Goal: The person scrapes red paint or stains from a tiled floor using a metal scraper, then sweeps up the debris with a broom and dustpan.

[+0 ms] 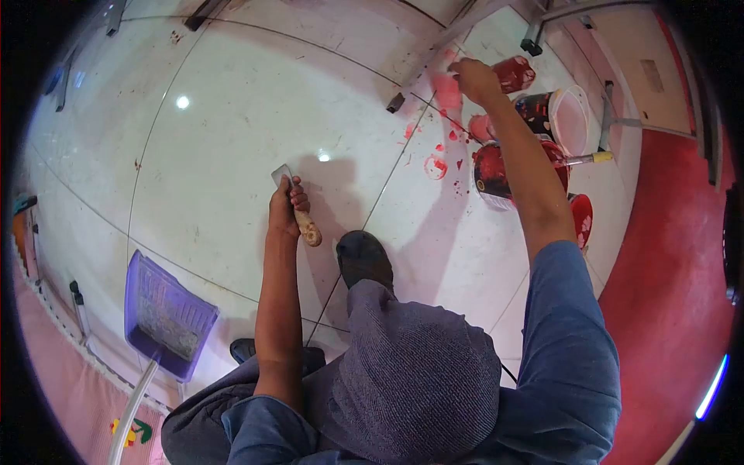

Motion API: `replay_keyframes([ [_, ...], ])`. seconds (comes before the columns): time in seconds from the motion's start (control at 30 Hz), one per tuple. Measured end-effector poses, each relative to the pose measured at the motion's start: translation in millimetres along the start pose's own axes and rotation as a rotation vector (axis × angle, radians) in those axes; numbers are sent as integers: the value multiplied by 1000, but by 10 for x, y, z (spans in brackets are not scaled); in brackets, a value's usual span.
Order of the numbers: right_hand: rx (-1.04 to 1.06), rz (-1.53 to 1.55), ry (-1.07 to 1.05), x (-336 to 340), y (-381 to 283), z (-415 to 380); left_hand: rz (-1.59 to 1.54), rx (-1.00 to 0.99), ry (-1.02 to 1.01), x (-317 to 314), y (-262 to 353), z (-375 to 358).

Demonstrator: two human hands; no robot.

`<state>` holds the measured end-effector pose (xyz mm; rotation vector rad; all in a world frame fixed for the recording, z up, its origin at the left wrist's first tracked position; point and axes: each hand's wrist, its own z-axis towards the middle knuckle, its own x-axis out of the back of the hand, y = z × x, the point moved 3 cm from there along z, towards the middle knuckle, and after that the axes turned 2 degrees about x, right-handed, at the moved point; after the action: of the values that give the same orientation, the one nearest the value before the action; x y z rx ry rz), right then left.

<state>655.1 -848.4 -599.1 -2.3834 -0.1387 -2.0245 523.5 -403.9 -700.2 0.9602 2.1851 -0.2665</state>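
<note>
My left hand is closed around a putty knife, its flat metal blade pointing away from me and its worn wooden handle end sticking out below the fist. Stretched far forward, my right hand is low over the floor beside a pinkish-red smear. Its fingers are curled, and I cannot make out what is in them. Close to that hand lies a red-stained container. Red drops and a ring-shaped paint mark dot the white tiles nearby.
Right of the smear stand a dark bucket with a white inside, a red-smeared paint can and a paintbrush. A red round lid is partly behind my arm. A purple dustpan lies left. Furniture legs border the floor.
</note>
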Motion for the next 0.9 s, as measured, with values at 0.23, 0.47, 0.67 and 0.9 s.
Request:
replay_keyframes([
  [0.23, -125, 64, -152, 85, 241, -277, 55, -47, 23, 90, 58, -121],
  [0.47, -120, 99, -97, 218, 310, -345, -4, -52, 29, 73, 96, -85],
  [0.67, -319, -45, 382, 1355, 323, -876, 39, -47, 13, 134, 120, -44],
  [0.9, -501, -282, 195, 1476, -26, -1421, 29, -58, 6, 88, 120, -43],
])
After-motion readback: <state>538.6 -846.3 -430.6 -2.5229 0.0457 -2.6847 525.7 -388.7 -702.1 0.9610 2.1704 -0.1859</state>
